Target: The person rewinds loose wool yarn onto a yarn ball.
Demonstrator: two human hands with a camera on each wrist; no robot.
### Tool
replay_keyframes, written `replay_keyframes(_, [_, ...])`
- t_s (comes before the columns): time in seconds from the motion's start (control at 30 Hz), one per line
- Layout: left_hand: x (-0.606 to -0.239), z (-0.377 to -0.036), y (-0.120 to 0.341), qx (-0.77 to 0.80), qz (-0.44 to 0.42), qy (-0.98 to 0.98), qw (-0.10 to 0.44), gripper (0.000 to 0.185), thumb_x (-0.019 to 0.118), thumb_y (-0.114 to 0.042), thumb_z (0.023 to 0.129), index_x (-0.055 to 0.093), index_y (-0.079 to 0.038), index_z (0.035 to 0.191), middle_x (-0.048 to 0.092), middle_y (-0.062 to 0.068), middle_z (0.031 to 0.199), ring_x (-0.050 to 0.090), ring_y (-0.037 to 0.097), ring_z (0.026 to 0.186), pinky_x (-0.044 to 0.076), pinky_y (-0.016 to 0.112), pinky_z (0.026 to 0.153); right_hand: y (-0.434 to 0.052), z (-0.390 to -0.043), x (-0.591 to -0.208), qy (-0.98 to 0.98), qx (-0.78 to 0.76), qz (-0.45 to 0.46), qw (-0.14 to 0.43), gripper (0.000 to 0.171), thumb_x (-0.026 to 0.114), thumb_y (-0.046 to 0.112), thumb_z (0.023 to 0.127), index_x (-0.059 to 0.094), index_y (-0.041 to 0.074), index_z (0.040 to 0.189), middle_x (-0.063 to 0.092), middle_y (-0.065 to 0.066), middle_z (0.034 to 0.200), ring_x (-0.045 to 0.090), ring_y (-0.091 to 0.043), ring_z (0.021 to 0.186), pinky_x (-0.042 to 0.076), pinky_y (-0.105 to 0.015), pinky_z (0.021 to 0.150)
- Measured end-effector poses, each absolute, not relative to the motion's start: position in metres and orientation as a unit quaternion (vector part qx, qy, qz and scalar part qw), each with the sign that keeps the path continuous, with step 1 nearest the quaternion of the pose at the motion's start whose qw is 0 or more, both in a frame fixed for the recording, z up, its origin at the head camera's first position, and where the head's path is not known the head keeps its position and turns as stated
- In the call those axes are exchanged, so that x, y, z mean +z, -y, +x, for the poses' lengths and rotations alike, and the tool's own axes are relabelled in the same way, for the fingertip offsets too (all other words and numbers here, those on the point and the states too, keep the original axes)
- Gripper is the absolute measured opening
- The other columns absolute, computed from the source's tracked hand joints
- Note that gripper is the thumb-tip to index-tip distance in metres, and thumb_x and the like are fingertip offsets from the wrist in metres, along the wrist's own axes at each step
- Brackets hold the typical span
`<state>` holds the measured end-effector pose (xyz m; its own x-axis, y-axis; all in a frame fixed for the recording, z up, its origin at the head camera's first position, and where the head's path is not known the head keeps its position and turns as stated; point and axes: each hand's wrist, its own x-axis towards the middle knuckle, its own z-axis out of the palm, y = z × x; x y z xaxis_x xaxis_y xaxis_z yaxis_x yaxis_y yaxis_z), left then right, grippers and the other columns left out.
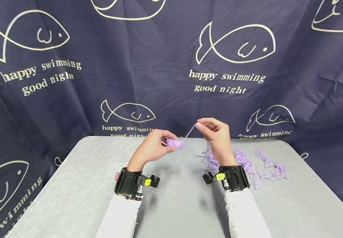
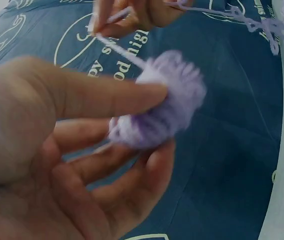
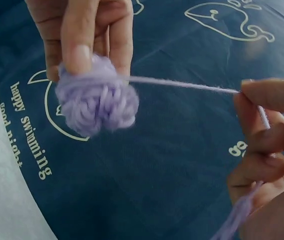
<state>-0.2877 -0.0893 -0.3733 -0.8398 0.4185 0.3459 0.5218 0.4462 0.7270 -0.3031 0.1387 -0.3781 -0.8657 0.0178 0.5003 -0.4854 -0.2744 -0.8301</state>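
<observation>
Item 1: yarn ball pinched in my left hand; strand runs taut up-right to my right hand, pinching it.

— Hands? 
— Two: left hand, right hand.
— Yarn balls? 
— One small lilac yarn ball.
— Loose tangles? 
— One loose yarn heap.
— Tables? 
— One grey table.

Even bright light; wrist views blurred, soft shadows.
</observation>
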Motion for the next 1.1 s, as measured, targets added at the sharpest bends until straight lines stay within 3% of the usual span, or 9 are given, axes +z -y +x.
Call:
replay_keyframes(0.13, [-0.374, -0.288, 0.091, -0.496, -0.343, 0.798, -0.007, 0.025, 0.079, 0.001, 0.082, 0.074, 0.000, 0.107, 0.073, 0.006, 0.097, 0.067, 0.017, 0.084, 0.059, 0.032, 0.080, -0.141, -0.307, -0.381, 0.563, 0.789, 0.173, 0.175, 0.019, 0.072, -0.010, 0.087, 0.077, 0.008, 0.090, 0.070, 0.002, 0.073, 0.041, -0.002, 0.050, 0.026, -0.015, 0.043])
replay_keyframes(0.27, [-0.373, -0.287, 0.091, -0.568, -0.390, 0.723, -0.048, 0.029, 0.077, 0.004, 0.085, 0.071, 0.004, 0.113, 0.073, 0.010, 0.101, 0.069, 0.020, 0.091, 0.060, 0.037, 0.085, -0.143, -0.310, -0.385, 0.603, 0.763, 0.154, 0.177, 0.008, 0.075, -0.003, 0.088, 0.076, 0.002, 0.094, 0.071, 0.003, 0.075, 0.041, -0.003, 0.051, 0.027, -0.016, 0.044])
replay_keyframes(0.43, [-0.370, -0.285, 0.088, -0.673, -0.377, 0.634, -0.051, 0.032, 0.069, 0.010, 0.087, 0.064, 0.012, 0.119, 0.073, 0.007, 0.105, 0.070, 0.018, 0.097, 0.059, 0.035, 0.087, -0.142, -0.312, -0.388, 0.697, 0.681, 0.166, 0.152, 0.017, 0.078, 0.005, 0.088, 0.073, -0.007, 0.100, 0.070, 0.006, 0.076, 0.048, -0.006, 0.058, 0.035, -0.018, 0.050])
replay_keyframes(0.67, [-0.368, -0.285, 0.079, -0.773, -0.282, 0.565, 0.063, 0.033, 0.066, 0.017, 0.085, 0.062, 0.017, 0.118, 0.073, 0.003, 0.101, 0.069, 0.014, 0.093, 0.058, 0.028, 0.086, -0.135, -0.307, -0.386, 0.785, 0.564, 0.239, 0.087, 0.007, 0.078, 0.006, 0.088, 0.076, 0.001, 0.093, 0.068, -0.001, 0.073, 0.050, -0.009, 0.055, 0.041, -0.021, 0.049])
replay_keyframes(0.83, [-0.369, -0.288, 0.072, -0.800, -0.195, 0.546, 0.156, 0.030, 0.068, 0.015, 0.087, 0.062, 0.018, 0.116, 0.071, 0.007, 0.096, 0.069, 0.014, 0.084, 0.061, 0.032, 0.081, -0.128, -0.298, -0.380, 0.802, 0.521, 0.282, 0.078, 0.004, 0.078, 0.009, 0.089, 0.079, 0.006, 0.091, 0.061, -0.003, 0.066, 0.043, -0.010, 0.051, 0.034, -0.022, 0.047])
replay_keyframes(0.97, [-0.373, -0.291, 0.071, -0.739, -0.139, 0.613, 0.243, 0.027, 0.075, 0.007, 0.085, 0.069, 0.010, 0.111, 0.070, 0.011, 0.096, 0.065, 0.012, 0.081, 0.057, 0.022, 0.074, -0.125, -0.293, -0.376, 0.798, 0.518, 0.299, 0.073, 0.004, 0.079, 0.010, 0.088, 0.079, 0.008, 0.091, 0.057, -0.001, 0.062, 0.039, -0.009, 0.049, 0.030, -0.022, 0.045])
replay_keyframes(1.1, [-0.376, -0.292, 0.073, -0.638, -0.129, 0.702, 0.291, 0.027, 0.079, 0.003, 0.081, 0.073, 0.005, 0.107, 0.072, 0.016, 0.096, 0.065, 0.017, 0.081, 0.052, 0.016, 0.069, -0.125, -0.291, -0.373, 0.783, 0.531, 0.314, 0.079, 0.007, 0.079, 0.008, 0.087, 0.078, 0.005, 0.093, 0.056, 0.000, 0.061, 0.038, -0.008, 0.049, 0.028, -0.022, 0.044])
